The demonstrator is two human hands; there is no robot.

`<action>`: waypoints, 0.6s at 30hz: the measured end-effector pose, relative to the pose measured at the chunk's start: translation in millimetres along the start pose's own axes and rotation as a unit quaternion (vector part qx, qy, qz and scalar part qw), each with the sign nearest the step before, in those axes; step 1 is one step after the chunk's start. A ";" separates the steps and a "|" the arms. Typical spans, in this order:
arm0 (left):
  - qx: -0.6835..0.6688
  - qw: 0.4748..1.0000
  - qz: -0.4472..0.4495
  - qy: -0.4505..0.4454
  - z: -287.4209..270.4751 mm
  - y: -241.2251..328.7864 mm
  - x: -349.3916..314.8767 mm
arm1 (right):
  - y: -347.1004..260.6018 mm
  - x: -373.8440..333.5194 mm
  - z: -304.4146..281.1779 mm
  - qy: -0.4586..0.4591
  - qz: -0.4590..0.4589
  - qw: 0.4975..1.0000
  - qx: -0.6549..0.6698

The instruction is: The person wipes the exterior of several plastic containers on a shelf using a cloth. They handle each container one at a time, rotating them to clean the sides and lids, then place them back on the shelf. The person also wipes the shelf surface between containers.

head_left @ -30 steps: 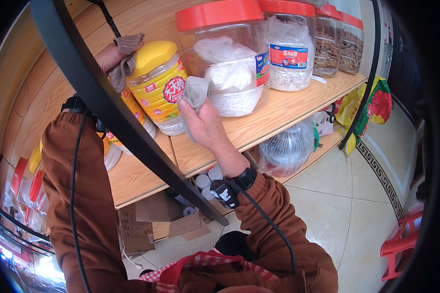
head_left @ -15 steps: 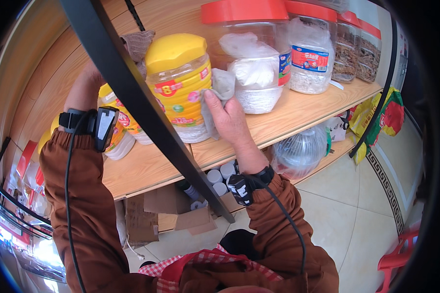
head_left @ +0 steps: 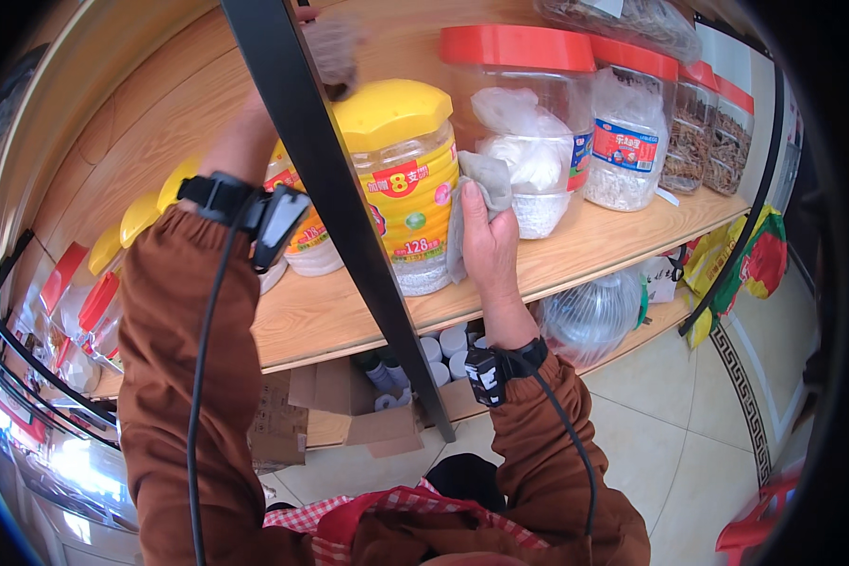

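Note:
My right hand (head_left: 491, 241) is closed on a grey cloth (head_left: 486, 174), pressing it against the right side of a large clear jar (head_left: 406, 203) with a yellow lid and yellow label. The jar stands upright on the wooden shelf, partly behind the black post. My left hand (head_left: 258, 121) reaches up behind that post, and its fingers are mostly hidden and smeared by motion. With it goes a brownish-grey cloth (head_left: 333, 49), blurred, above the back of the yellow lid. A red-lidded jar (head_left: 519, 90) holding white bagged contents is just right of my right hand.
The black post (head_left: 335, 198) crosses in front of the shelf (head_left: 330, 325). More yellow-lidded jars (head_left: 140, 219) line the left. At right are red-lidded jars (head_left: 629, 123), some with dried brown contents. Below sit an open cardboard box (head_left: 325, 391), white-capped bottles and a clear plastic-wrapped item (head_left: 590, 316).
My left hand and its cloth have moved up and right, behind the post and over the jar's back. My right hand still holds its cloth to the jar. The view has shifted.

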State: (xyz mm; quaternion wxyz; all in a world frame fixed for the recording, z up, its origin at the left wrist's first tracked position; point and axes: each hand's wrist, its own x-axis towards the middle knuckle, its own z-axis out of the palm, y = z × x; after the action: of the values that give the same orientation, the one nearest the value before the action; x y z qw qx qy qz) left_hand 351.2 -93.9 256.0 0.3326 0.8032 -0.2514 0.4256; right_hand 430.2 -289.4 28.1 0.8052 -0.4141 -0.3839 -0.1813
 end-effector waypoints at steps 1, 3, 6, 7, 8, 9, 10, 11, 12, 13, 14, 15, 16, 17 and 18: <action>0.110 0.992 0.046 -0.042 12.5 -1.3 1.4 | -0.7 -0.5 -0.4 -0.002 -0.005 1.000 -0.003; 0.221 0.965 0.042 -0.132 22.0 4.4 2.2 | -2.7 -2.2 -1.3 -0.006 0.000 1.000 0.015; 0.243 0.946 0.013 -0.216 26.4 19.8 -4.0 | -6.3 -3.6 -2.3 -0.009 -0.001 0.999 0.036; 0.262 0.941 0.086 -0.197 26.8 25.6 -10.9 | -7.6 -3.7 -1.8 -0.013 -0.004 0.999 0.043; 0.287 0.929 0.148 -0.181 26.7 31.2 -18.3 | -9.5 -3.4 -1.5 -0.007 -0.009 0.999 0.048; 0.295 0.931 0.124 -0.177 25.5 37.1 -27.9 | -12.1 -2.9 -1.1 -0.003 -0.014 0.998 0.054; 0.284 0.935 0.129 -0.170 23.4 42.5 -37.5 | -15.4 -1.6 -0.7 0.001 -0.019 0.998 0.059; 0.287 0.935 0.125 -0.166 20.8 47.5 -47.7 | -19.9 1.1 -2.1 -0.001 -0.032 0.998 0.045; 0.286 0.938 0.119 -0.158 17.8 51.6 -58.5 | -25.7 6.2 -4.8 -0.003 -0.045 0.999 0.031; 0.252 0.951 0.087 -0.159 14.9 55.3 -70.8 | -32.7 11.9 -6.9 0.005 -0.040 0.999 0.015; 0.242 0.955 0.092 -0.147 12.8 56.8 -79.6 | -40.8 18.9 -8.9 -0.021 -0.058 0.998 0.025; 0.233 0.959 0.090 -0.131 10.9 57.5 -86.8 | -49.7 29.3 -11.6 -0.034 -0.059 0.997 0.034; 0.224 0.962 0.098 -0.119 7.6 58.1 -90.6 | -59.0 41.4 -12.9 -0.046 -0.060 0.996 0.038; 0.194 0.971 0.087 -0.112 1.2 58.8 -88.6 | -67.1 57.2 -10.5 -0.054 -0.128 0.990 -0.005; 0.150 0.987 0.047 -0.041 -3.5 58.1 -83.3 | -74.3 75.9 -5.3 -0.060 -0.194 0.978 -0.052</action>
State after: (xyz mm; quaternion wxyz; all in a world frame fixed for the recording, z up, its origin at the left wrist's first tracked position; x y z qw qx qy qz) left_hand 266.9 -119.2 205.1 0.1775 0.8482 -0.2356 0.4399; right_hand 436.0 -335.6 123.7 0.7074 -0.3837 -0.4944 -0.3285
